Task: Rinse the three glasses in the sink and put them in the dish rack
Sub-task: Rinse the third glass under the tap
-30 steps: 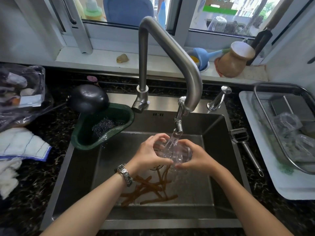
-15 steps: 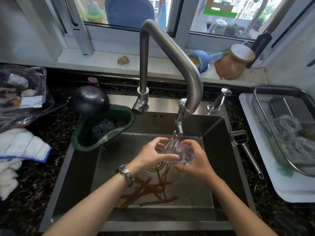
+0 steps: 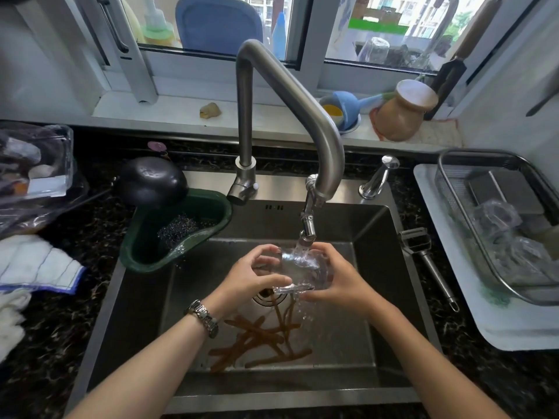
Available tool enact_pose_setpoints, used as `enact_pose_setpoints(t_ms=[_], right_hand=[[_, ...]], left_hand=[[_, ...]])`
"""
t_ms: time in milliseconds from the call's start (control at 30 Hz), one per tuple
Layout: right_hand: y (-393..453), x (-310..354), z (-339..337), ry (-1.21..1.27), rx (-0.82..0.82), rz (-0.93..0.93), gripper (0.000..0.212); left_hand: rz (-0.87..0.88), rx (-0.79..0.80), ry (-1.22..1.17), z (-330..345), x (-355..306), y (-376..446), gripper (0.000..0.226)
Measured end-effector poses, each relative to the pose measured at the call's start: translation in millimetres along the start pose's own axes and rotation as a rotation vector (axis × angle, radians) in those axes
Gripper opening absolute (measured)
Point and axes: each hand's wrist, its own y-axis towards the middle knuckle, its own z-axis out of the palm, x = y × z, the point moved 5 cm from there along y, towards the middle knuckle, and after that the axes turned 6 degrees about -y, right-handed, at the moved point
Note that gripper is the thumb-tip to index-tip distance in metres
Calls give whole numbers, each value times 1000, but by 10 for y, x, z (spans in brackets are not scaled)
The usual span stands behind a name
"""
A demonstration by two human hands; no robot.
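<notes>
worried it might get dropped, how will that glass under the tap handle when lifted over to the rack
The glass is probably slippery: water runs over it and drips below. It looks thin and clear, so likely fragile against the steel sink. Both hands, left and right, cup it, which should steady it.

Daylight pours in through the window (image 3: 378, 28), blowing out the buildings outside, while the black counter (image 3: 60, 322) sits dim and murky. Soft glare streaks along the steel faucet (image 3: 290, 95), and the running water sparkles over the glass (image 3: 302, 267), smearing its outline into blur. Wide-angle bending curves the dish rack (image 3: 496, 225) and window frames at the edges, with softness creeping into the corners.
</notes>
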Motion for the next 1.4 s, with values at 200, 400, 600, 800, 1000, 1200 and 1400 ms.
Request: enact_pose_setpoints(t_ms=[200, 400, 600, 800, 1000, 1200, 1400], right_hand=[[35, 22, -62, 93, 22, 14, 75], [-10, 83, -104, 56, -109, -48, 69], [-64, 145, -72, -10, -222, -133, 62], [-118, 152, -10, -132, -311, -256, 64], [-127, 43, 36, -19, -180, -125, 77], [-100, -113, -19, 81, -4, 55, 75], [-102, -91, -25, 218, -44, 32, 64]], left_hand=[[12, 28, -78, -6, -26, 6, 71], [8, 131, -94, -1, -75, 16, 73], [-65, 170, -147, 58, -82, 71, 76], [-151, 147, -228, 92, 40, 98, 73], [-31, 78, -155, 101, 51, 40, 69], [46, 77, -105, 98, 57, 4, 67], [71, 149, -159, 130, -16, -8, 73]])
